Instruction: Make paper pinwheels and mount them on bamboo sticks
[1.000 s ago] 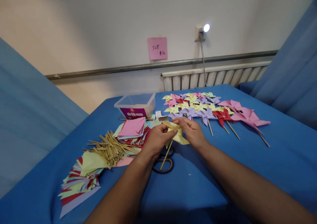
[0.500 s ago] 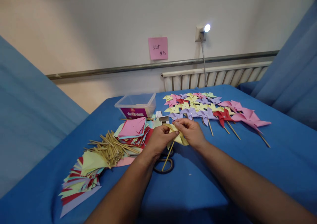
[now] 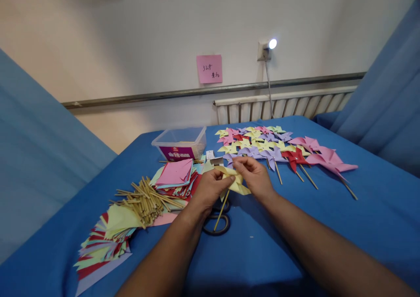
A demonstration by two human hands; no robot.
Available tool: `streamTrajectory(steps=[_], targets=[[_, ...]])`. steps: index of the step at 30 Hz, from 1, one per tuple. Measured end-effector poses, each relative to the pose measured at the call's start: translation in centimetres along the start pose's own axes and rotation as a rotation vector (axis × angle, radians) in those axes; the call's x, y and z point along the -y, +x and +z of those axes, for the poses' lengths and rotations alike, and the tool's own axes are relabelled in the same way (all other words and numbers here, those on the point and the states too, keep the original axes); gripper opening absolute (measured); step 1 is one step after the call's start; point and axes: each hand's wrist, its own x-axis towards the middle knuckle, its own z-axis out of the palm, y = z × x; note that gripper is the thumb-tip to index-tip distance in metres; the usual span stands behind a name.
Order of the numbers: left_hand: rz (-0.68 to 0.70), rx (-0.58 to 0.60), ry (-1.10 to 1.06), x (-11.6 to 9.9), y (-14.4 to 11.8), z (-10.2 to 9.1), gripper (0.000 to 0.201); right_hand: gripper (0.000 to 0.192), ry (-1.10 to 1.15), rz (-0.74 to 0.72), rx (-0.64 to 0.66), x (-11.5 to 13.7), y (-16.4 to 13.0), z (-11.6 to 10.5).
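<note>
Between my hands is a pale yellow paper pinwheel (image 3: 241,186) on a thin stick (image 3: 222,211) that slants down toward me. My left hand (image 3: 211,184) is closed on it, thumb pressed over the folded paper near its centre. Just above the pinwheel's right side, my right hand (image 3: 254,174) holds its thumb and forefinger in a pinch; anything between them is too small to make out. Black-handled scissors (image 3: 226,228) lie on the blue cloth below the stick, their blades partly hidden behind my left hand.
Finished-looking pinwheels (image 3: 269,146) in several colours lie in rows at the back right. To the left are a heap of sticks (image 3: 149,203), stacked paper squares (image 3: 175,173) and fanned paper (image 3: 105,244). A clear plastic box (image 3: 179,150) and a small open carton (image 3: 216,160) stand behind.
My right fingertips have lifted slightly off the yellow pinwheel, showing more of its middle. My left hand keeps its hold. The whole view has shifted slightly downward in the picture.
</note>
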Motion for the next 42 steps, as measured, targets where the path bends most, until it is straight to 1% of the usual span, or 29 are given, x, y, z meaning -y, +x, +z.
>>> streamTrajectory(steps=[2, 3, 4, 6, 8, 10, 12, 15, 19, 22, 25, 27, 31, 34, 37, 42], targets=[[-0.003, -0.018, -0.045, 0.1, 0.2, -0.1, 0.031, 0.035, 0.090, 0.107, -0.049, 0.2, 0.1, -0.1], [-0.003, -0.028, -0.067, 0.1, 0.3, -0.2, 0.033, 0.039, 0.121, 0.164, -0.054, 0.3, 0.1, -0.1], [-0.005, -0.039, -0.089, 0.2, 0.4, -0.2, 0.035, 0.041, 0.145, 0.220, -0.036, 0.4, 0.1, -0.2], [-0.004, -0.059, -0.119, 0.3, 0.6, -0.3, 0.037, 0.041, 0.196, 0.314, 0.052, 0.6, 0.0, -0.1], [0.000, -0.071, -0.127, 0.4, 0.8, -0.4, 0.037, 0.038, 0.266, 0.367, 0.142, 0.7, -0.3, 0.0], [-0.001, -0.077, -0.116, 0.6, 0.7, -0.4, 0.038, 0.037, 0.335, 0.393, 0.179, 0.6, -0.5, 0.2], [-0.020, -0.082, -0.106, 0.7, 0.7, -0.3, 0.037, 0.036, 0.382, 0.410, 0.184, 0.6, -0.7, 0.4], [-0.049, -0.038, -0.184, 0.7, 0.5, -0.3, 0.032, 0.031, 0.408, 0.439, 0.168, 0.7, -0.6, 0.4], [-0.056, 0.094, -0.435, 0.1, 0.5, -0.4, 0.026, 0.030, 0.414, 0.512, 0.102, 1.0, -0.2, 0.0], [-0.075, 0.161, -0.527, -0.3, 0.4, -0.4, 0.027, 0.031, 0.457, 0.516, 0.107, 1.0, -0.1, -0.3], [-0.073, 0.199, -0.521, -0.3, 0.4, -0.4, 0.026, 0.030, 0.499, 0.501, 0.130, 0.9, 0.0, -0.3], [-0.074, 0.200, -0.496, -0.2, 0.4, -0.4, 0.026, 0.029, 0.509, 0.495, 0.129, 1.0, -0.1, -0.2], [-0.079, 0.145, -0.482, 0.1, 0.4, -0.3, 0.025, 0.028, 0.501, 0.493, 0.093, 1.3, -0.3, 0.2], [-0.082, 0.128, -0.489, 0.2, 0.5, -0.3, 0.022, 0.028, 0.495, 0.473, 0.085, 1.3, -0.4, 0.3], [-0.089, 0.152, -0.525, 0.0, 0.5, -0.3, 0.024, 0.028, 0.502, 0.453, 0.082, 1.2, -0.3, 0.2], [-0.081, 0.207, -0.548, -0.1, 0.4, -0.4, 0.027, 0.027, 0.523, 0.481, 0.106, 1.1, -0.1, -0.2]])
